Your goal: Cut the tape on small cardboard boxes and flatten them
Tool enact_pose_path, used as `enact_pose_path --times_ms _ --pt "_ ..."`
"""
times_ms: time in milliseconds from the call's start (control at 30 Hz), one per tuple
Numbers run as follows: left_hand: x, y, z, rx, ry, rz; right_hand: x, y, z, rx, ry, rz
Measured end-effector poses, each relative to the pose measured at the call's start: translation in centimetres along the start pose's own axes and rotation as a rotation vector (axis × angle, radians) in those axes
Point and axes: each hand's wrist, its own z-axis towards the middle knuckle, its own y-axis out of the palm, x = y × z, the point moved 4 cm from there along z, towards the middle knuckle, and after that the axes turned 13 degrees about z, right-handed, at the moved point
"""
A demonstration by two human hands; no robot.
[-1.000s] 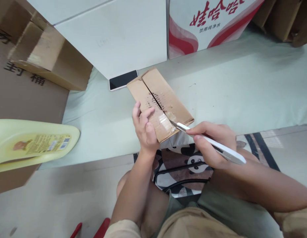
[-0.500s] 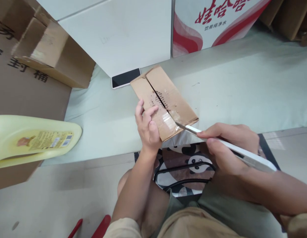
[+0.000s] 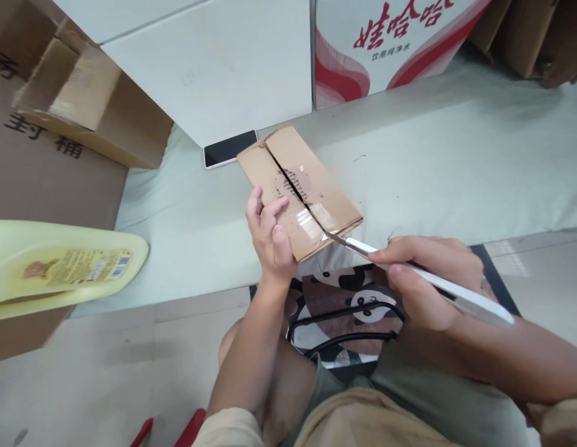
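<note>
A small brown cardboard box [image 3: 316,180] with a dark slit along its top seam rests, slightly slanted, at the bench's near edge. My left hand [image 3: 272,242] grips its left side, with the fingers bent over the top face. My right hand [image 3: 425,304] is closed round the white handle of a utility knife [image 3: 479,303]. The knife's blade touches the seam at the near end of the box, where clear tape still lies on both sides. A printed black mark sits midway along the seam.
Behind the box lies a phone [image 3: 227,149] on the pale green cloth [image 3: 432,167]. White cartons [image 3: 223,68] and a red-and-white carton [image 3: 381,56] stand at the back. On the left are a yellow jug [image 3: 83,261] and brown boxes [image 3: 130,118]. A panda-print stool [image 3: 330,298] is below.
The knife's blade has moved slightly nearer the box's near edge along the seam. The whole view has shifted a little, and both hands keep their holds.
</note>
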Motion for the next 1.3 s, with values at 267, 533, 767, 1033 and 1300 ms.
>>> enact_pose_path --times_ms 267,533,767,1033,1300 --pt "-0.5 0.3 0.1 0.008 0.002 -0.009 3.2 -0.8 0.3 0.374 -0.282 0.164" --pt "-1.2 0.6 0.3 0.037 0.030 -0.080 12.0 2.3 2.5 -0.180 0.305 -0.450" --pt "-1.8 0.2 0.7 -0.037 0.031 -0.095 12.9 3.7 2.7 -0.277 0.352 -0.556" --pt "-7.5 -1.7 2.7 -0.230 -0.150 -0.421 12.7 5.9 2.0 -0.275 0.088 -0.243" --pt "-8.6 -3.2 2.9 -0.116 -0.297 -0.359 12.4 6.4 1.2 -0.259 0.182 0.120"
